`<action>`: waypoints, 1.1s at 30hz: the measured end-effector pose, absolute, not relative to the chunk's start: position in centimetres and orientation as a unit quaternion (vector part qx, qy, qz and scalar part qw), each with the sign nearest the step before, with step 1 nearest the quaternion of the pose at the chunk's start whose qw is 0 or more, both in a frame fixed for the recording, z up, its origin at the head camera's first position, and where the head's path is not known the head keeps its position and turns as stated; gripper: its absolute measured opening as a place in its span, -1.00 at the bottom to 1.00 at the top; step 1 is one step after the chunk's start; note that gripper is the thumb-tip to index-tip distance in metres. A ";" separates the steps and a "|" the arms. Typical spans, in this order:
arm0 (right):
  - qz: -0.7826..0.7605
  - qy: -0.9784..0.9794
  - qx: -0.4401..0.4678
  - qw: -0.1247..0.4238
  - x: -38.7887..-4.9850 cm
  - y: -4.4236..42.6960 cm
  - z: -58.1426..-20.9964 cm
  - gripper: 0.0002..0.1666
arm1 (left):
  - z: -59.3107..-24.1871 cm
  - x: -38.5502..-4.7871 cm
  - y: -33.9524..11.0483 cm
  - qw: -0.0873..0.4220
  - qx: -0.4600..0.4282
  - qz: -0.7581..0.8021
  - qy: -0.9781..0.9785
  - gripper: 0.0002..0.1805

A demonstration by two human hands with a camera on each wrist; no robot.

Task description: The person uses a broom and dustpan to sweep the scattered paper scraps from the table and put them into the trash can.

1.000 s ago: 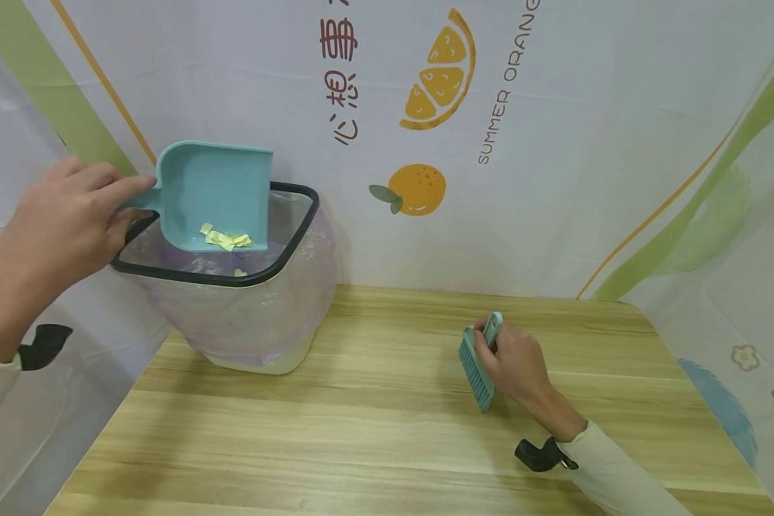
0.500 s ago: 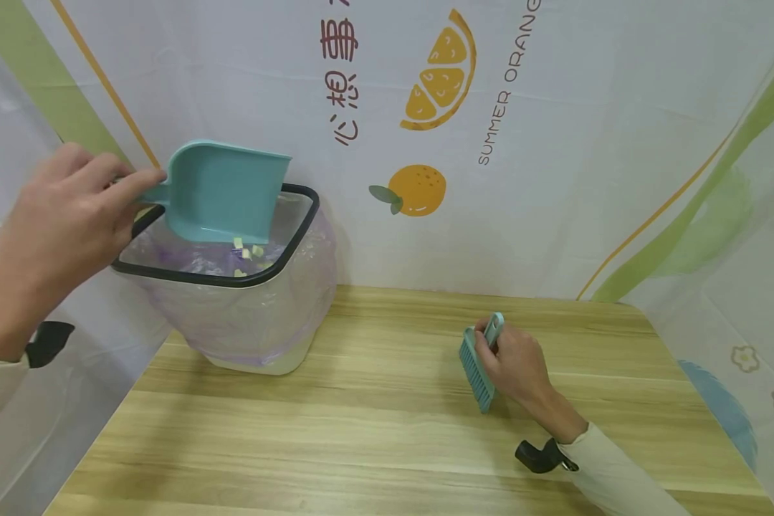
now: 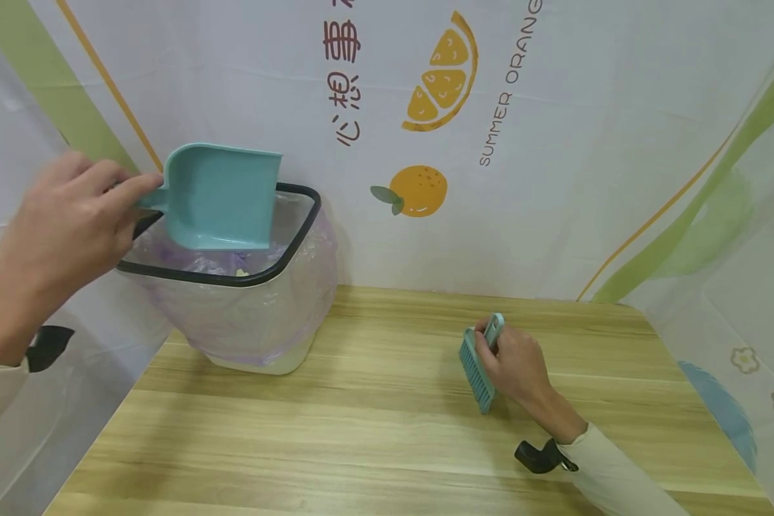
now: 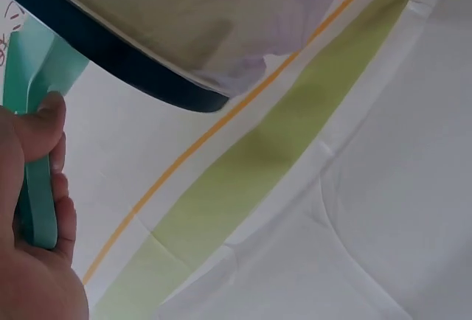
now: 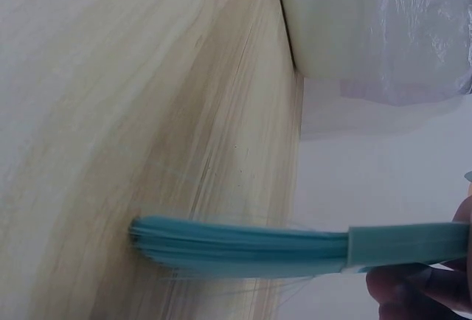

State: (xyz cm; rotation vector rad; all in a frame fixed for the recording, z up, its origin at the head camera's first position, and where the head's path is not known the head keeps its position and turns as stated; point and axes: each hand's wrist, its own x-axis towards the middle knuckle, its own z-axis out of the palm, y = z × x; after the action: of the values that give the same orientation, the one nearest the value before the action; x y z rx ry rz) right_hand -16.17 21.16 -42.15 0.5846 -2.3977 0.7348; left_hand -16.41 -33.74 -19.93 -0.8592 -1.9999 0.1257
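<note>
In the head view my left hand [image 3: 71,215] grips the handle of a light-blue dustpan [image 3: 222,197], tilted over the mouth of a trash bin [image 3: 251,315]. No scraps show on the pan's face. A pale yellow scrap [image 3: 241,272] lies inside the bin on the liner. The left wrist view shows the fingers wrapped round the dustpan handle [image 4: 38,206], below the bin's dark rim [image 4: 125,62]. At the right, my right hand [image 3: 516,362] holds a small teal brush [image 3: 477,373] by its handle; the bristles [image 5: 236,246] meet the tabletop in the right wrist view.
The bin has a black rim [image 3: 193,276] and a thin purplish plastic liner [image 3: 316,265]. It stands at the back left of the wooden table [image 3: 361,430]. Behind the table hangs a white printed cloth [image 3: 593,143] with orange drawings.
The yellow scraps have slid off the dustpan into the bin. My left hand has tipped the dustpan slightly right, then back a little. The right hand and brush have stayed put.
</note>
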 end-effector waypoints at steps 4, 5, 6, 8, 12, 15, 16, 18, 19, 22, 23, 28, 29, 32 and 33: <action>0.272 -0.894 0.219 0.281 -16.2 21.1 -42.2 -0.91 | -20.2 -16.2 -34.5 0.431 -0.324 0.052 -0.841 -0.55; 0.273 -0.894 0.220 0.281 -16.2 21.1 -42.2 -0.91 | -20.3 -16.2 -34.6 0.426 -0.318 0.050 -0.845 -0.53; 0.273 -0.893 0.220 0.280 -16.2 21.1 -42.2 -0.91 | -20.4 -16.2 -34.8 0.422 -0.313 0.047 -0.849 -0.53; 0.274 -0.893 0.221 0.281 -16.2 21.2 -42.2 -0.91 | -20.6 -16.1 -35.0 0.417 -0.304 0.042 -0.855 -0.52; 0.276 -0.891 0.221 0.285 -16.2 21.2 -42.2 -0.92 | -20.8 -16.0 -35.2 0.404 -0.288 0.031 -0.868 -0.56; 0.275 -0.890 0.221 0.287 -16.2 21.2 -42.3 -0.92 | -20.9 -15.7 -35.2 0.373 -0.263 0.020 -0.890 -0.65; 0.275 -0.891 0.221 0.287 -16.3 21.2 -42.3 -0.92 | -20.9 -15.6 -35.1 0.356 -0.248 0.012 -0.901 -0.66; 0.275 -0.891 0.220 0.285 -16.3 21.2 -42.3 -0.92 | -20.8 -15.3 -35.0 0.322 -0.220 0.002 -0.921 -0.70; 0.276 -0.892 0.220 0.284 -16.3 21.2 -42.3 -0.92 | -20.7 -15.2 -34.9 0.304 -0.203 -0.003 -0.931 -0.70; 0.278 -0.893 0.218 0.280 -16.3 21.1 -42.3 -0.91 | -20.6 -15.1 -34.5 0.267 -0.172 -0.010 -0.948 -0.79; 0.279 -0.893 0.217 0.278 -16.3 21.2 -42.3 -0.91 | -20.6 -15.1 -34.4 0.261 -0.170 -0.009 -0.950 -0.81; 0.280 -0.893 0.217 0.278 -16.3 21.2 -42.3 -0.91 | -21.0 -14.9 -34.2 0.252 -0.175 -0.010 -0.952 -0.80; 0.281 -0.893 0.217 0.278 -16.2 21.2 -42.2 -0.91 | -21.1 -14.9 -34.1 0.255 -0.179 -0.012 -0.950 -0.80; 0.282 -0.892 0.217 0.279 -16.2 21.2 -42.2 -0.91 | -21.5 -14.7 -33.7 0.267 -0.191 -0.015 -0.944 -0.77; 0.282 -0.892 0.216 0.279 -16.2 21.2 -42.2 -0.91 | -21.6 -14.6 -33.5 0.276 -0.199 -0.015 -0.940 -0.79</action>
State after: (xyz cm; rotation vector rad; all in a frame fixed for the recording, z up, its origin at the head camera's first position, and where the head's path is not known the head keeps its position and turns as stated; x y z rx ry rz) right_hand -16.22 21.17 -42.22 0.5804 -2.3936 0.7557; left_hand -14.63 -33.52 -21.60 -0.5338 -2.5253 -0.0390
